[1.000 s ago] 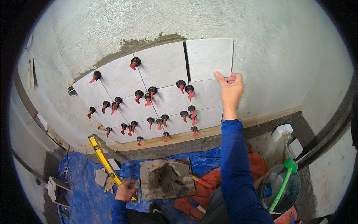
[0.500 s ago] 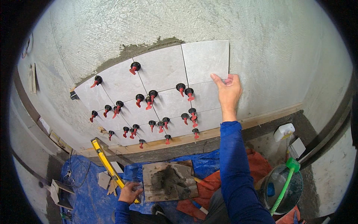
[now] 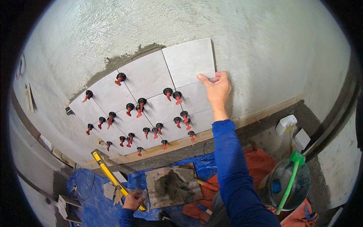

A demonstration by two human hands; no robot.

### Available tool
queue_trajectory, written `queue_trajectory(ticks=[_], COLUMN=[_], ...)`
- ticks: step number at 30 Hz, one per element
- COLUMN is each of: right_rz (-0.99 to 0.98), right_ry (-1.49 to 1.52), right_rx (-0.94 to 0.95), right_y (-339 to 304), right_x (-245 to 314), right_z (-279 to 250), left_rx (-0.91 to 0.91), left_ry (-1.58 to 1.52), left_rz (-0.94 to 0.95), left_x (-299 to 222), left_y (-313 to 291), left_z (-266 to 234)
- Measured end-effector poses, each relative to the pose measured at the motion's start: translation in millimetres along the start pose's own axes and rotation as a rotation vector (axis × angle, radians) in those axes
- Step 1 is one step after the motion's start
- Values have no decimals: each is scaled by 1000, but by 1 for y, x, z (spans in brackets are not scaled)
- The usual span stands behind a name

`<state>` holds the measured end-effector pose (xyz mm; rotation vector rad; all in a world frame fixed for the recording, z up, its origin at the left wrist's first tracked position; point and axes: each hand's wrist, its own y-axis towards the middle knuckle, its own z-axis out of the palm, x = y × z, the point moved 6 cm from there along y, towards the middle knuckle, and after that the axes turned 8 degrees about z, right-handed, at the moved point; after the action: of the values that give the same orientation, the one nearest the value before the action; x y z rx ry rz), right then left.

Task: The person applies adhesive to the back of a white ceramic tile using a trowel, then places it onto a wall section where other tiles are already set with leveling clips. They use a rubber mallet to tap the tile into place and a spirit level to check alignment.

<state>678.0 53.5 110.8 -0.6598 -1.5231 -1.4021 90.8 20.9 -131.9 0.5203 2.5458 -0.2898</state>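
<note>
My right hand (image 3: 217, 90) is closed on the lower right corner of a pale grey wall tile (image 3: 191, 62), thumb on its face and fingers behind the edge. The tile stands at the upper right end of a row of laid tiles (image 3: 147, 72), beside its left neighbour. Several black tile-levelling clips with red handles (image 3: 177, 97) stick out along the joints. Low on the left, my left hand (image 3: 134, 199) is curled beside the lower end of a yellow spirit level (image 3: 109, 172). Something small and greyish shows at its fingers; its kind is unclear.
A mortar-smeared board (image 3: 172, 187) lies on a blue tarp (image 3: 90, 202). At the right, a dark bucket (image 3: 304, 185) has a green-handled mallet (image 3: 289, 183) across it. A wooden batten (image 3: 261, 113) runs under the tiles. Broken tile pieces (image 3: 109, 191) lie near the level.
The view has turned, so the wall, tiles and right hand appear farther left. My right hand keeps its grip on the tile's corner; the left hand stays by the level.
</note>
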Motion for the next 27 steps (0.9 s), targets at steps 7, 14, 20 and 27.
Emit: queue_trajectory(ticks=[7, 14, 20, 27], right_rz=[-54, -43, -90, -67], right_ry=[-23, -55, -89, -128], right_rx=[-20, 36, 28, 73], right_y=[-2, 5, 8, 11], right_x=[5, 3, 3, 4], right_z=[-2, -4, -5, -8], left_rx=[95, 132, 124, 135], left_ry=[74, 85, 63, 39], left_rz=[-30, -56, -38, -36], left_x=[-5, 0, 3, -3], left_y=[2, 2, -1, -1], left_z=[7, 11, 13, 11])
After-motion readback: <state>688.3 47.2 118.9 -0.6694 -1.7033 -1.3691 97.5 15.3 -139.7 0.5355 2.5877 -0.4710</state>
